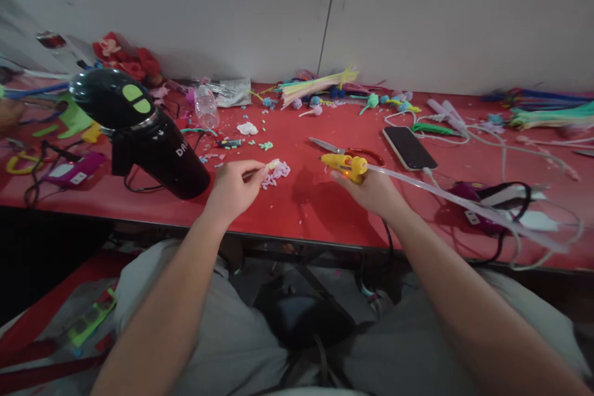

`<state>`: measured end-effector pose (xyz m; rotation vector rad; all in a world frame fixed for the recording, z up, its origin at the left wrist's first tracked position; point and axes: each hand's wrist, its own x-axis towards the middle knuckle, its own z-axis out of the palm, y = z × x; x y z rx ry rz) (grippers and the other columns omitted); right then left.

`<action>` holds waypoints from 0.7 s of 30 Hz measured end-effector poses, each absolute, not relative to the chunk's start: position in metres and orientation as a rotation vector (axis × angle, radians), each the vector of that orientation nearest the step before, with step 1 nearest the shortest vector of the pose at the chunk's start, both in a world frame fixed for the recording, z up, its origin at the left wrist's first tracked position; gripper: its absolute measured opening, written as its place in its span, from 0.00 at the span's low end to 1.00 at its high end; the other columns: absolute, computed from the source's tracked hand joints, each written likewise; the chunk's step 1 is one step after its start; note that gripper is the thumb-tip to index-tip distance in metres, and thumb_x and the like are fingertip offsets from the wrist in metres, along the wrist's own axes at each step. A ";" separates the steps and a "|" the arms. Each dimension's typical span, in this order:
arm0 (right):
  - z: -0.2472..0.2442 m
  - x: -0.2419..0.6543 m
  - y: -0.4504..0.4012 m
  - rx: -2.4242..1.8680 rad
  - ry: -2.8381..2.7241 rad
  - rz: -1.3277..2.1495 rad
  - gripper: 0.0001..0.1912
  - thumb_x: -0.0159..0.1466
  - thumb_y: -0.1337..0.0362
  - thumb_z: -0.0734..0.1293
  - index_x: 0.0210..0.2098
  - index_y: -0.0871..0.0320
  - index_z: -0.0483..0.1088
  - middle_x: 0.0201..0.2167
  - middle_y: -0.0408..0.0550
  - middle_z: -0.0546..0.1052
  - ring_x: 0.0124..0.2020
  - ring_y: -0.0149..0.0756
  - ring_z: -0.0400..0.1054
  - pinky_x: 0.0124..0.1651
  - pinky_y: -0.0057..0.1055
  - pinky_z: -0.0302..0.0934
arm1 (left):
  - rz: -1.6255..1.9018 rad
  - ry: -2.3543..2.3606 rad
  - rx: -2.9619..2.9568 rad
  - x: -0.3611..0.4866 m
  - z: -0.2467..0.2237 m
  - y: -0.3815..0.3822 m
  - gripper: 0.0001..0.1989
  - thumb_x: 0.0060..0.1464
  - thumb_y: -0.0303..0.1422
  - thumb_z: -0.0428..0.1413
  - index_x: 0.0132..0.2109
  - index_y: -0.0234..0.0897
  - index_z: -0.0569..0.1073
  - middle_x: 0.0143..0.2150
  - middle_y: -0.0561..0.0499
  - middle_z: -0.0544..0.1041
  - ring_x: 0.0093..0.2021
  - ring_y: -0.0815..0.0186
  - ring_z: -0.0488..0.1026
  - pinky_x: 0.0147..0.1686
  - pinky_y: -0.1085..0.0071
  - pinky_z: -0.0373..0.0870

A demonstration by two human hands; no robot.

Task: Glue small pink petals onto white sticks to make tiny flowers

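My right hand [377,190] is wrapped round a yellow hot glue gun [344,164]. Its nozzle points left, and a long clear glue stick [445,196] runs out of its back over my forearm. With thumb and finger pinched, my left hand [236,189] holds a small pale yellow piece [273,164] at its fingertips. Just beyond and below that piece lies a loose heap of short lilac pieces [281,171] on the red table [297,210]. Scissors [331,147] with red handles lie behind the glue gun.
A black tumbler [160,148] stands left of my left hand. A phone [409,148] with a white cable lies at the right, near a purple box [473,207] with cords. Pipe cleaners [318,86] and a clear plastic bottle [206,108] are along the back. Another person's hand [10,112] shows far left.
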<state>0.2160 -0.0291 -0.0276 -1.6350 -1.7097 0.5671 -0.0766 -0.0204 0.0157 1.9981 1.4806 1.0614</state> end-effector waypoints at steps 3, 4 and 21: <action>-0.028 0.217 -0.020 -1.775 -1.728 0.503 0.20 0.62 0.49 0.72 0.43 0.59 0.77 0.36 0.55 0.81 0.38 0.50 0.76 0.39 0.40 0.65 | 1.080 1.503 2.051 -0.082 0.018 -0.020 0.09 0.61 0.33 0.59 0.39 0.35 0.84 0.34 0.48 0.85 0.35 0.62 0.82 0.37 0.71 0.76; -0.029 0.217 -0.019 -1.802 -1.735 0.487 0.19 0.60 0.51 0.73 0.42 0.60 0.76 0.36 0.54 0.81 0.37 0.49 0.75 0.38 0.39 0.64 | 1.080 1.505 2.066 -0.083 0.018 -0.020 0.09 0.61 0.33 0.59 0.40 0.36 0.84 0.34 0.48 0.85 0.35 0.62 0.82 0.38 0.71 0.76; 0.004 0.154 -0.039 -1.385 -2.065 0.693 0.10 0.70 0.67 0.63 0.38 0.57 0.76 0.38 0.50 0.83 0.37 0.37 0.74 0.42 0.32 0.63 | 1.139 1.487 2.118 -0.088 0.022 -0.018 0.09 0.61 0.34 0.59 0.39 0.36 0.84 0.33 0.50 0.85 0.32 0.64 0.81 0.36 0.70 0.73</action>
